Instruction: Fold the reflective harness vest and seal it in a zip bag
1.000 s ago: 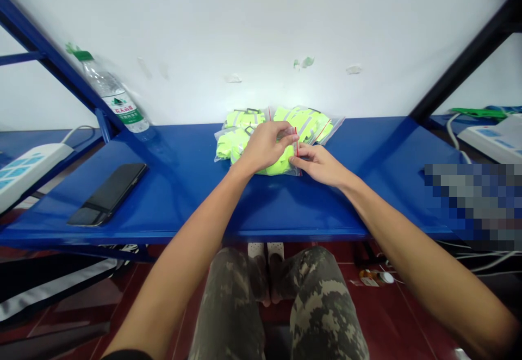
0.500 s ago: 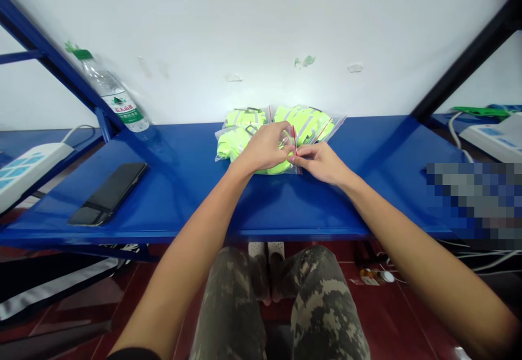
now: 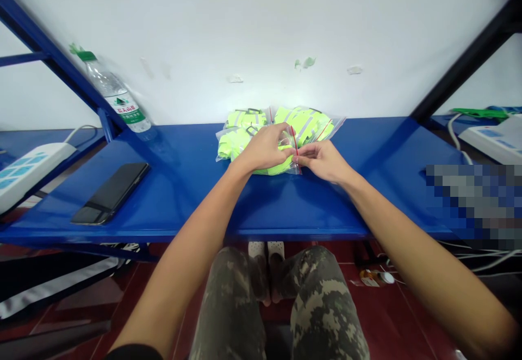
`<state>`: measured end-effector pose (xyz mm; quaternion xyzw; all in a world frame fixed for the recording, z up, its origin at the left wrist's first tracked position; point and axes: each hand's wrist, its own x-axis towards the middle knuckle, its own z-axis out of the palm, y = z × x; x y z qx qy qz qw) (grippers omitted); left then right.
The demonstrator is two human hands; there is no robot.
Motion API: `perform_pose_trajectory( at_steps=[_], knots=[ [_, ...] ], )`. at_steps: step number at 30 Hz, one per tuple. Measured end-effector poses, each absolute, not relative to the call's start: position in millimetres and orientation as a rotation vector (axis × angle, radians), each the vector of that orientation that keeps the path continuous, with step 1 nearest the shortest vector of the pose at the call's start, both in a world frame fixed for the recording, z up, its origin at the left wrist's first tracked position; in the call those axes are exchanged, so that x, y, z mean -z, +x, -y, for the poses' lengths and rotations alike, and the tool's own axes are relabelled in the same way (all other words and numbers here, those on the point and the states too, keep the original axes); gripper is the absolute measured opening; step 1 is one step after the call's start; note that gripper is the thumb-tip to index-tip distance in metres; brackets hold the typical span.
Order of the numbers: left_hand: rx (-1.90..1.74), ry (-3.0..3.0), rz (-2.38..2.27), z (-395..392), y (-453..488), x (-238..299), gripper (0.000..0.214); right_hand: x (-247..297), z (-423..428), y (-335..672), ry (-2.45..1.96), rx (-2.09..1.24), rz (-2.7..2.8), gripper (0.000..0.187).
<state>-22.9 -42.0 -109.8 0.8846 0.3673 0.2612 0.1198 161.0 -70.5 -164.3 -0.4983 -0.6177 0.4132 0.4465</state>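
Observation:
A clear zip bag (image 3: 271, 169) with a red seal strip lies at the front of a small pile, a neon-yellow reflective item inside it. My left hand (image 3: 267, 148) rests over this bag, its fingers curled on the plastic near the seal and partly hidden. My right hand (image 3: 323, 161) pinches the bag's edge at the red strip between thumb and fingers. Behind are more bagged yellow reflective straps (image 3: 305, 123), with grey bands and dark buckles; another bundle (image 3: 247, 118) sits at the back left.
The blue table (image 3: 183, 186) meets a white wall behind. A black phone (image 3: 112, 192) lies at left, with a water bottle (image 3: 118, 96) at the back left corner. White power strips (image 3: 30, 169) stand beyond the table's side. A blurred patch (image 3: 481, 202) covers the right end.
My right hand has shifted very slightly along the seal, still pinching the bag's edge. The left hand keeps nearly the same place, and the pile is unmoved.

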Motion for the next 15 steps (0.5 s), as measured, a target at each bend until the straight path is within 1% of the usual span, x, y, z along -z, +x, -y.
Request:
perform_pose_trajectory(
  at_steps=[4,8,12,15],
  knots=[
    [-0.719,2.581,-1.041,41.0,-24.6,108.8,0.042,165.5,70.0,158.9,-1.21,-1.028,1.565,0.019],
    [-0.752,2.554,-1.02,40.3,-23.6,111.1,0.046,165.3,72.1,156.5,-1.166,-1.016,1.568,0.023],
    [-0.774,2.537,-1.046,40.4,-22.3,111.5,0.043,165.7,73.3,156.9,-1.19,-0.96,1.597,0.027],
    [-0.766,2.533,-1.086,39.8,-22.0,111.5,0.04,166.9,72.2,159.1,-1.189,-0.943,1.656,0.026]
  ],
)
